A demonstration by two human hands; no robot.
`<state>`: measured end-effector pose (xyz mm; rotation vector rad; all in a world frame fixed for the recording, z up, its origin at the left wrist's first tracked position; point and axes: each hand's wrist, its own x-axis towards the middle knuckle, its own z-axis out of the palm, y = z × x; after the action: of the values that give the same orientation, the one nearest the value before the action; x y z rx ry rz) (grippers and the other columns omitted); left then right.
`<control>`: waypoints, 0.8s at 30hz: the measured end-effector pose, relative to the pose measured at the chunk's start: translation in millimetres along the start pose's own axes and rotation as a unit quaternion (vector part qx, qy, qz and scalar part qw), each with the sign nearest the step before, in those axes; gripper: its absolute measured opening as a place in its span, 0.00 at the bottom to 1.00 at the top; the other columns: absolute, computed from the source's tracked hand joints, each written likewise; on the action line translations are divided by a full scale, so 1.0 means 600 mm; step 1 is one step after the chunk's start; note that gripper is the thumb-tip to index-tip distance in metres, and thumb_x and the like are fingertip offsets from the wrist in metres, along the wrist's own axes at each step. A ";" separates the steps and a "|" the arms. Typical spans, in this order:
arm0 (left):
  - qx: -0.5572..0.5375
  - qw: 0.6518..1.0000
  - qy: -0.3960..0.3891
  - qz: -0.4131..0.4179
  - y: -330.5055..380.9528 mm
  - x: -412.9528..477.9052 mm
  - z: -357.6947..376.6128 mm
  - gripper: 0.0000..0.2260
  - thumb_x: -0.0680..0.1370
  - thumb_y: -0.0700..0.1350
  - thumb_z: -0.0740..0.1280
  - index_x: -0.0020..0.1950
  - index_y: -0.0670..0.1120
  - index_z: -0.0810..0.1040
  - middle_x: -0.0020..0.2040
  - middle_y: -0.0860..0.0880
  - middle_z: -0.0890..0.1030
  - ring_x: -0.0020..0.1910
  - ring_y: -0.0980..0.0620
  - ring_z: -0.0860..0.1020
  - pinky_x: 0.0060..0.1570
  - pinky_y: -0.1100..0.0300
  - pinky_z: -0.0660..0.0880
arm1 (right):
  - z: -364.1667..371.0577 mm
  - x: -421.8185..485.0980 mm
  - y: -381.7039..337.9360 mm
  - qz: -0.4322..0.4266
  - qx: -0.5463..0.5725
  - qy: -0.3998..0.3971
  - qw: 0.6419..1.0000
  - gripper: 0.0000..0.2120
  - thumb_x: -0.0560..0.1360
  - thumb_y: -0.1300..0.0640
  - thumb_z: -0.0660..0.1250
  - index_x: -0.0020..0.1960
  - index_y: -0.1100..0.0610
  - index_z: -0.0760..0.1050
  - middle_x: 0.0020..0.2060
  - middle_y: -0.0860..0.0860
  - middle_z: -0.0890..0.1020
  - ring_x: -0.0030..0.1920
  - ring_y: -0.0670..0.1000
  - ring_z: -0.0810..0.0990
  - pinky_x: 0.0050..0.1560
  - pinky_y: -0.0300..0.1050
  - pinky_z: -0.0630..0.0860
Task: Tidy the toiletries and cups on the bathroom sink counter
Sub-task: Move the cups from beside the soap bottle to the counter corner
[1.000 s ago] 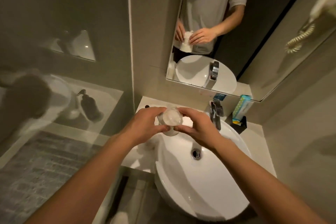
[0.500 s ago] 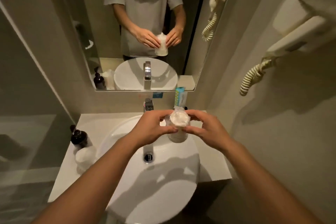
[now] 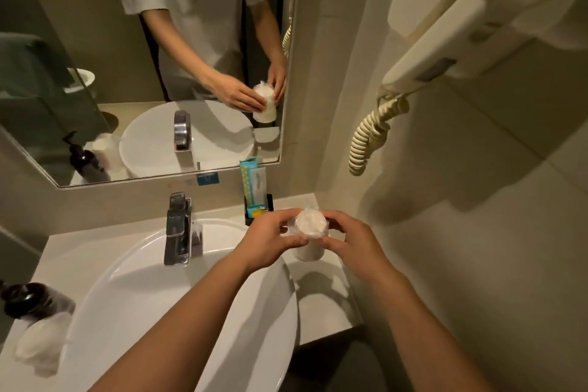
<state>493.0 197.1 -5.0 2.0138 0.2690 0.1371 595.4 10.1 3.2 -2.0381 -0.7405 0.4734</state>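
Note:
A white cup wrapped in clear plastic [image 3: 310, 227] is upright, just above the counter [image 3: 321, 302] to the right of the basin [image 3: 152, 289]. My left hand [image 3: 270, 242] grips its left side near the rim and my right hand [image 3: 346, 240] grips its right side. Behind it a black holder [image 3: 269, 205] holds blue and green toiletry packets [image 3: 253, 181]. A second plastic-wrapped cup [image 3: 38, 347] stands at the counter's front left, next to a dark pump bottle [image 3: 31, 297].
A chrome tap [image 3: 178, 229] rises behind the basin. The mirror [image 3: 95, 41] above reflects my hands and the cup. A wall-mounted hair dryer [image 3: 445, 51] with a coiled cord [image 3: 372, 134] hangs on the right wall, above the counter's right end.
Both hands have carried the wrapped cup from over the basin to the right, down to the counter's right side. My view has swung right as well.

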 end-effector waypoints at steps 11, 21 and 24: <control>0.043 0.997 -0.051 -0.026 -0.132 0.156 -0.011 0.26 0.72 0.45 0.79 0.68 0.56 0.79 0.59 0.58 0.84 0.57 0.57 0.80 0.62 0.56 0.75 | 0.070 0.132 0.076 0.072 0.030 0.033 0.996 0.23 0.74 0.57 0.76 0.65 0.42 0.76 0.57 0.38 0.82 0.58 0.40 0.79 0.59 0.39 0.76; 0.088 0.995 -0.054 -0.014 -0.196 0.231 0.004 0.26 0.72 0.48 0.79 0.69 0.56 0.78 0.63 0.56 0.83 0.62 0.55 0.79 0.65 0.50 0.74 | 0.097 0.196 0.120 0.091 0.075 0.047 0.992 0.24 0.74 0.65 0.73 0.64 0.43 0.76 0.57 0.39 0.82 0.59 0.40 0.79 0.57 0.32 0.74; 0.096 0.994 -0.053 -0.006 -0.206 0.244 0.008 0.27 0.72 0.49 0.78 0.70 0.56 0.78 0.65 0.55 0.82 0.63 0.54 0.79 0.65 0.50 0.74 | 0.100 0.208 0.130 0.098 0.096 0.052 0.989 0.25 0.74 0.66 0.73 0.62 0.41 0.76 0.56 0.37 0.82 0.57 0.36 0.79 0.52 0.27 0.73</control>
<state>620.0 281.9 -120.7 2.2022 0.2340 -0.0054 678.7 96.4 -100.8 -1.9454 -0.4175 0.5250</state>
